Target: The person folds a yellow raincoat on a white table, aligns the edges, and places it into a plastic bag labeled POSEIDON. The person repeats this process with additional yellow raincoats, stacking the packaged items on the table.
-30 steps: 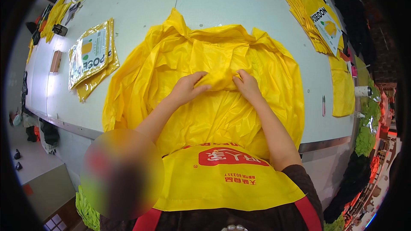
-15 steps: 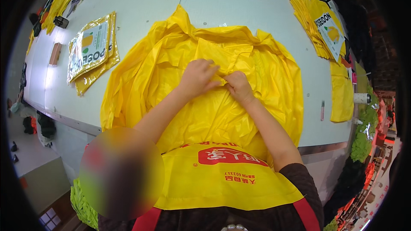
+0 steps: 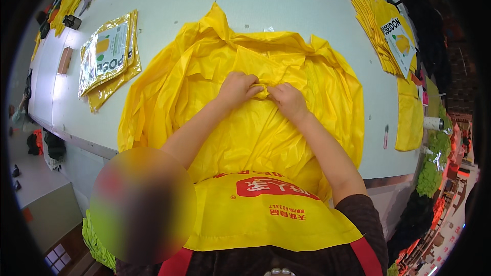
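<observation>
Both grips closed, meeting at one small bunched fold of the yellow plastic garment (image 3: 245,122). Left hand (image 3: 236,88) with fingers curled down and thumb pinching the fold from its left side; right hand (image 3: 289,101) knuckles up, fingertips tucked onto the same fold from the right. Touching or nearly touching at the pinch, with only that ridge of yellow film between.

Spread crumpled and wide over the middle of the pale surface (image 3: 286,5), reaching down over the near edge and hanging there against a yellow apron (image 3: 266,214) with a red printed patch. One pointed tip of the film sticking up toward the far edge, wrinkled layers heaped just beyond the hands. Forearms lying across the near half, pressing it flat.

Nothing standing between hands and fold; only the film's own loose folds crowding round.

Toward the left edge, well apart: a stack of flat clear packets with yellow contents (image 3: 107,56), fanned slightly, and beyond it a small brown block (image 3: 65,60). Near the far left corner, more yellow pieces and a small dark object, too small to make out. Toward the right edge, a fanned stack of flat yellow packets (image 3: 383,30) with a printed sheet on top, a single yellow piece (image 3: 409,117) nearer the near right corner, and a slim pen-like item (image 3: 386,136) just beside it.
</observation>
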`<action>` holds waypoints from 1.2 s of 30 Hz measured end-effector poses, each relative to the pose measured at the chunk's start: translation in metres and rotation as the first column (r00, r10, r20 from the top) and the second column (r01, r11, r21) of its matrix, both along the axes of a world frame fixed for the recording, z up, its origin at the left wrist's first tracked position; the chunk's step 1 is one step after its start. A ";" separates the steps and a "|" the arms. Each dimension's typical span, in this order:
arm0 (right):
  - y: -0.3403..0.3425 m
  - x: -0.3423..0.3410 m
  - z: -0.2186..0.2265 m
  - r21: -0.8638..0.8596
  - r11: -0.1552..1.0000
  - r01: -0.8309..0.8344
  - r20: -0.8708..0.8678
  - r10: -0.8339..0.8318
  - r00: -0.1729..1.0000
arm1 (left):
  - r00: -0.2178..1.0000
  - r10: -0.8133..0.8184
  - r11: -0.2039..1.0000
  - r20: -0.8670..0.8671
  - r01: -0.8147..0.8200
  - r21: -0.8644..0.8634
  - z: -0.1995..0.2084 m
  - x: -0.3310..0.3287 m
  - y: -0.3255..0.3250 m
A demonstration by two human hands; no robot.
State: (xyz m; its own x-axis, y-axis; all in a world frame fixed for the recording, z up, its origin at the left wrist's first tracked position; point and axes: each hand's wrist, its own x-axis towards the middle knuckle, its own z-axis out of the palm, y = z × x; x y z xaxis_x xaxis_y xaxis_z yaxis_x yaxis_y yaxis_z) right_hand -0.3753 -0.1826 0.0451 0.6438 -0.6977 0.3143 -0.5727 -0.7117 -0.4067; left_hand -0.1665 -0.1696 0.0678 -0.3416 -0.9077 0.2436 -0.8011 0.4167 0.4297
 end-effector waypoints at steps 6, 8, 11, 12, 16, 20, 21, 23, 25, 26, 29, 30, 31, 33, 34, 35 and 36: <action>-0.012 0.000 0.008 0.157 0.987 0.040 -0.062 -0.031 0.998 | 0.984 -0.134 0.944 0.113 0.162 -0.287 -0.004 -0.011 0.008; -0.008 0.006 0.024 -0.049 0.997 0.060 -0.077 -0.064 0.995 | 0.983 -0.162 0.959 0.089 0.178 -0.220 -0.015 -0.003 -0.007; -0.003 0.006 0.041 -0.264 0.962 0.071 -0.067 -0.091 0.994 | 0.983 -0.165 0.974 0.079 0.175 -0.143 -0.018 0.000 -0.025; -0.005 -0.002 0.022 -0.240 0.969 0.064 -0.064 -0.081 0.995 | 0.983 -0.171 0.976 0.070 0.178 -0.122 -0.018 -0.001 -0.031; -0.036 -0.015 0.000 0.090 0.996 0.027 0.058 -0.032 0.998 | 0.989 -0.121 0.992 -0.081 0.123 0.023 -0.021 -0.003 -0.041; -0.053 -0.015 0.005 0.355 0.929 0.103 -0.014 -0.105 0.994 | 0.991 -0.130 0.916 -0.029 0.109 -0.386 0.010 -0.017 -0.032; -0.055 -0.013 0.009 0.390 0.914 0.112 -0.030 -0.109 0.994 | 0.985 -0.171 0.931 -0.037 0.149 -0.332 0.005 -0.016 -0.034; -0.051 -0.013 0.010 0.371 0.919 0.130 0.018 -0.148 0.989 | 0.967 -0.246 0.951 -0.067 0.227 -0.210 -0.016 -0.015 -0.033; -0.047 -0.015 0.007 0.249 0.955 0.163 0.161 -0.207 0.965 | 0.968 -0.242 0.953 -0.068 0.223 -0.207 -0.019 -0.015 -0.032; -0.054 -0.020 0.011 0.285 0.890 0.355 0.139 -0.405 0.904 | 0.969 -0.238 0.954 -0.064 0.221 -0.204 -0.020 -0.013 -0.036; -0.079 -0.038 0.015 0.396 0.666 0.632 -0.086 -0.659 0.747 | 0.971 -0.230 0.958 -0.061 0.214 -0.191 -0.023 -0.014 -0.034; -0.089 -0.041 0.014 0.421 0.596 0.684 -0.177 -0.685 0.706 | 0.971 -0.234 0.957 -0.056 0.219 -0.192 -0.023 -0.014 -0.035; -0.097 -0.047 0.006 0.520 0.561 0.644 -0.130 -0.694 0.709 | 0.973 -0.227 0.954 -0.047 0.212 -0.213 -0.023 -0.016 -0.035; -0.105 -0.045 -0.006 0.697 0.489 0.524 -0.037 -0.705 0.708 | 0.980 -0.198 0.950 -0.029 0.184 -0.251 -0.025 -0.017 -0.030; -0.103 -0.043 -0.002 0.625 0.545 0.559 0.048 -0.741 0.669 | 0.984 -0.179 0.948 -0.025 0.165 -0.272 -0.026 -0.017 -0.028; -0.097 -0.042 0.002 0.547 0.590 0.595 0.139 -0.764 0.630 | 0.987 -0.160 0.945 -0.021 0.147 -0.293 -0.026 -0.018 -0.027; -0.089 -0.034 0.012 0.463 0.624 0.630 0.229 -0.770 0.595 | 0.991 -0.136 0.942 -0.020 0.123 -0.312 -0.028 -0.019 -0.024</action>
